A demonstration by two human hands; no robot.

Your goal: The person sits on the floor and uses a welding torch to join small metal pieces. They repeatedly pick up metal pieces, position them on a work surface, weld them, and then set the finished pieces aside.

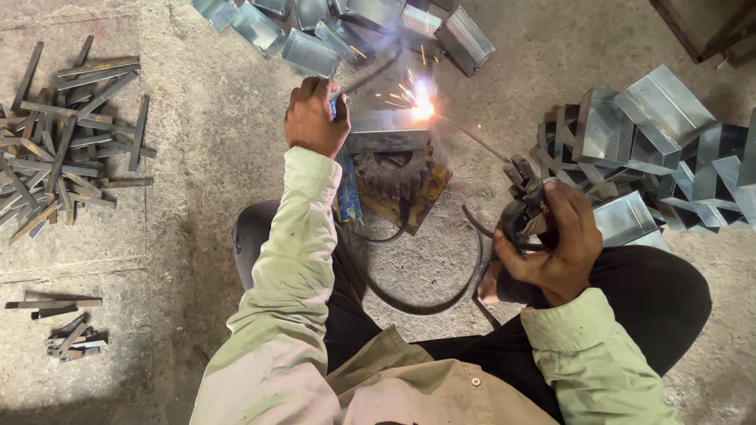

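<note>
Rough grey concrete floor [205,197], dusty and scored with a few seams, fills the view and serves as the work surface for a person seated on it with legs crossed. On the left lies a loose heap of flat metal strips [63,138], with a smaller cluster of short offcuts [71,338] nearer the person. Shiny folded sheet-metal boxes are piled at the top [346,27] and in a second pile at the right [654,149].

Between the knees, one sheet-metal box [386,130] rests on a rusty gear-like block [398,181]. The left hand [315,118] is closed around a dark tool pressed at that box's left edge. The right hand [555,252] grips a welding electrode holder [524,201], whose thin rod [472,138] reaches to the box's upper right corner, where a bright arc [421,102] throws sparks. A black cable [441,295] curves across the floor beneath.
</note>
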